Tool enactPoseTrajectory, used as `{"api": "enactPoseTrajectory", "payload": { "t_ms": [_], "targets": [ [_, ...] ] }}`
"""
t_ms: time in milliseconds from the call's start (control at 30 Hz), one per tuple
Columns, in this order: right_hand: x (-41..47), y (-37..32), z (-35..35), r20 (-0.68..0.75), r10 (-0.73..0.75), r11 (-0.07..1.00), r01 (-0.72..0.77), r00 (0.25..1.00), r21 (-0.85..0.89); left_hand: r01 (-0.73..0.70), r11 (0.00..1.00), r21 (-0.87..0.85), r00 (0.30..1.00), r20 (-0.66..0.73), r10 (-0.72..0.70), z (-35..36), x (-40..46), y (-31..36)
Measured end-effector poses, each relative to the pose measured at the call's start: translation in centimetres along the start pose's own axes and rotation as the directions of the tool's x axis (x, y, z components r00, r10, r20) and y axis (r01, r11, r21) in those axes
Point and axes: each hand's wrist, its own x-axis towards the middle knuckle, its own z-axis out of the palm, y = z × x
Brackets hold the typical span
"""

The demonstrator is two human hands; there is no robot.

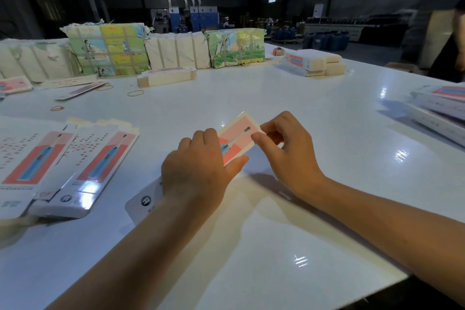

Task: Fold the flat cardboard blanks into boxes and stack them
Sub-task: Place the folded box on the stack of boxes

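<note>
I see my left hand point(201, 158) lying over a long white cardboard blank printed with a pink panel and a toothbrush point(237, 139), thumb under its edge, the grip wrapped round it just above the glossy white tabletop point(302, 108). My right hand point(289, 148) pinches the blank's far end between thumb and fingers. Two matching flat blanks point(75, 163) lie on the tabletop to my left.

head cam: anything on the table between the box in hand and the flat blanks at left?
Nothing: in the head view, only bare white table lies between the held box and the flat blanks.
</note>
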Motion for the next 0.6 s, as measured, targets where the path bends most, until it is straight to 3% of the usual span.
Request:
{"api": "enactPoseTrajectory", "payload": {
  "t_ms": [133,267,433,500,533,600],
  "targets": [
    [0.1,0.1,-0.1,0.041,-0.001,1.0,0.0,0.999,0.018,-0.007,0.997,-0.074,1.0,0.019,0.008,-0.5,0.1,-0.6],
    [0.3,0.7,-0.3,0.184,-0.034,0.999,0.039,0.982,-0.025,-0.061,0.994,-0.094,0.997,0.037,0.064,-1.0,0.1,-2.6],
    [0.1,1.2,-0.6,0.464,-0.262,0.935,0.342,0.846,-0.096,-0.193,0.971,-0.138,0.978,0.047,0.201,-1.4,0.0,-2.5],
    [0.3,1.4,-0.5,0.5,-0.308,0.874,0.448,0.81,-0.187,-0.161,0.961,-0.226,0.971,0.137,0.195,-1.4,-0.1,-2.5],
    [0.5,1.4,-0.5,0.501,-0.324,0.846,0.483,0.802,-0.226,-0.179,0.949,-0.261,0.967,0.133,0.219,-1.3,-0.2,-2.7],
    [0.6,1.2,-0.5,0.496,-0.331,0.825,0.501,0.803,-0.26,-0.277,0.944,-0.177,0.956,0.047,0.289,-0.9,-0.4,-2.8]
  ]
}}
